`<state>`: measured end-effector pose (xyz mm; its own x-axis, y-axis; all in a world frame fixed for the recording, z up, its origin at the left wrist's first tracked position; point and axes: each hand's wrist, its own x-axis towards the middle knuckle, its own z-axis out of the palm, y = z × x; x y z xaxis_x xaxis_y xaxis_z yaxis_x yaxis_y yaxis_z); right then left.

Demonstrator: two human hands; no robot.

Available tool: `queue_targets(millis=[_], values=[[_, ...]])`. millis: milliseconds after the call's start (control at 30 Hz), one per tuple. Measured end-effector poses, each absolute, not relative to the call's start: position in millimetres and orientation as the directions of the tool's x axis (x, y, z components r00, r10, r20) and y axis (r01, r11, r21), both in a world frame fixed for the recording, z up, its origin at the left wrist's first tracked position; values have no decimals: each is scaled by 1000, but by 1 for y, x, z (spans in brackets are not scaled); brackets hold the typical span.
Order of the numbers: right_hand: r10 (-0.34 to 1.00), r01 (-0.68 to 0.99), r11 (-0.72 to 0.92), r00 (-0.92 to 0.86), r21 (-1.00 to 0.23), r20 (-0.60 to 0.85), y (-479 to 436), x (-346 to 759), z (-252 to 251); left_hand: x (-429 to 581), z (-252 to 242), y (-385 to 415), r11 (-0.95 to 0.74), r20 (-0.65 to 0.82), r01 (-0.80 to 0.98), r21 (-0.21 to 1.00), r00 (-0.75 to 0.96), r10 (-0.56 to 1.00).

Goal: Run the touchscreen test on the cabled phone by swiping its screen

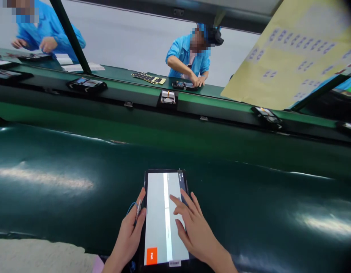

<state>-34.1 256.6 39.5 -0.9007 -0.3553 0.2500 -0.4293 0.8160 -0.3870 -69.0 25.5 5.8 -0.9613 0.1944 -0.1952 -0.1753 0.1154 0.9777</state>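
A tablet (158, 223) with a lit screen lies on the green table in front of me. Its picture is turned sideways, with an orange block at the lower left and a barcode label on the bottom rim. My left hand (131, 231) is closed at the tablet's left edge. Between its thumb and forefinger sits a small slim light-coloured piece (139, 208) with a thin blue wire loop; its kind is unclear. Over the right part of the screen, my right hand (194, 223) is open, fingers spread and forefinger pointing at the screen; whether it touches is unclear.
A raised green conveyor ledge (118, 93) crosses behind the table, carrying several opened black devices (87, 84). Beyond it, a person in blue (189, 57) works on a device; another sits at far left. A yellow printed sheet (280, 64) hangs at upper right.
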Motion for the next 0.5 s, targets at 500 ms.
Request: queue_targets(millis=[500], values=[[321, 404, 451, -906, -796, -278, 272, -41, 15, -92, -9, 22, 156, -151, -111, 981, -951, 270]])
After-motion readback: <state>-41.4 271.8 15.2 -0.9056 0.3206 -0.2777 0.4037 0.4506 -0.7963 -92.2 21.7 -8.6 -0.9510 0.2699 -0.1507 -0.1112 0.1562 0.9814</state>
